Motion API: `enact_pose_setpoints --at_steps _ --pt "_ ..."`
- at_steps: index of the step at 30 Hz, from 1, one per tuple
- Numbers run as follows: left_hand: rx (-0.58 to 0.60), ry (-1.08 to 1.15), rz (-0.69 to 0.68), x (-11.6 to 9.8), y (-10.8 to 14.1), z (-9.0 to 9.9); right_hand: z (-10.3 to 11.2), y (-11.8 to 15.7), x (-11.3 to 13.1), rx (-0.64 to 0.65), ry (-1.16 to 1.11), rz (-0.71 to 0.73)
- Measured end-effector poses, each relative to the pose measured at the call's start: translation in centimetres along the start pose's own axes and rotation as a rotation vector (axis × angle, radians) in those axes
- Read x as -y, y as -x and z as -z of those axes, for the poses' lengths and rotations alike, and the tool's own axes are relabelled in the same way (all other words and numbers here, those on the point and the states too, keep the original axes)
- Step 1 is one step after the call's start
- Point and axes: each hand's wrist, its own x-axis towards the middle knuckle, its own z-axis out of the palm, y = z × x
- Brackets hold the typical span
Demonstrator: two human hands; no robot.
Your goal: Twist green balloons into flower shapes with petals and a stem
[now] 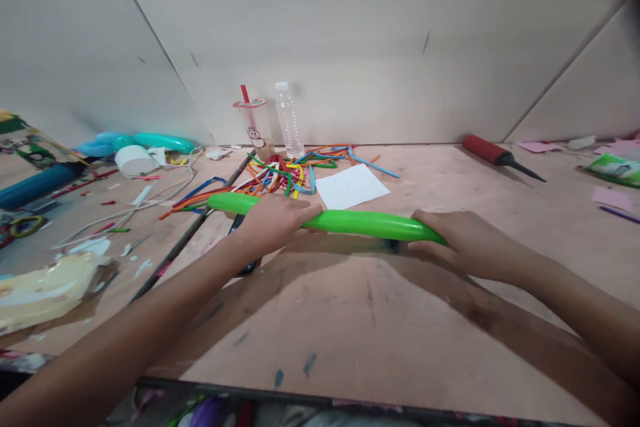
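Observation:
A long inflated green balloon (pixel 367 223) is held nearly level above the table (pixel 320 333), its left end a little higher. My left hand (pixel 275 223) wraps round it left of its middle, and the balloon's rounded end sticks out beyond that hand. At the balloon's right end, my right hand (pixel 457 240) grips it between thumb and fingers. Beneath my left hand lies a dark phone (pixel 249 268), partly covered. Behind the balloon are a white sheet of paper (pixel 353 187) and a pile of uninflated coloured balloons (pixel 280 175).
A lidded cup (pixel 256 127) and a clear bottle (pixel 290 123) stand by the wall. A red pump (pixel 487 150) lies at the back right. To the left are a blue pump (pixel 37 185), a white roll (pixel 134 161), cables and a yellowish packet (pixel 50 290).

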Motion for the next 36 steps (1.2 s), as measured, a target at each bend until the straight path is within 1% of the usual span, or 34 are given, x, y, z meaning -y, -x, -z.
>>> enact_pose_setpoints --at_steps 2,4,8,10,12,15,18,21,24,28,32,36 --pt "-0.032 0.014 -0.008 -0.2 0.0 0.0 0.1 -0.1 -0.1 -0.014 -0.001 0.002" --pt "-0.066 0.02 0.02 -0.4 0.0 -0.1 0.2 -0.1 -0.3 -0.043 0.018 -0.022" --pt "-0.056 0.032 0.096 -0.4 -0.1 -0.6 0.4 -0.1 -0.8 -0.045 -0.008 -0.071" --pt "-0.052 0.04 0.107 -0.5 -0.1 -0.6 0.3 -0.1 -0.6 -0.039 -0.034 -0.051" --pt "-0.073 0.028 0.107 -0.9 -0.1 -0.5 0.0 0.0 -0.3 -0.043 -0.038 -0.021" --pt "-0.105 -0.02 0.093 -2.2 -0.1 -0.1 -0.6 0.1 0.8 -0.058 -0.009 0.033" --pt "-0.078 -0.026 0.043 -4.2 0.0 0.2 -1.0 0.2 2.2 -0.051 -0.01 0.082" --pt "-0.041 0.001 -0.047 -6.2 0.0 0.4 -1.3 0.3 3.9 0.003 -0.041 0.118" --pt "-0.023 0.028 -0.099 -7.6 0.2 0.3 -1.5 0.4 5.2 0.025 -0.05 0.174" --pt "-0.004 0.027 -0.154 -8.0 0.3 -0.1 -1.7 0.5 5.9 0.036 -0.101 0.199" --pt "0.001 0.029 -0.222 -8.1 0.1 -0.6 -1.9 0.4 5.6 0.069 -0.151 0.225" --pt "0.047 0.049 -0.285 -8.7 0.1 -0.7 -2.8 0.4 5.5 0.116 -0.123 0.266"
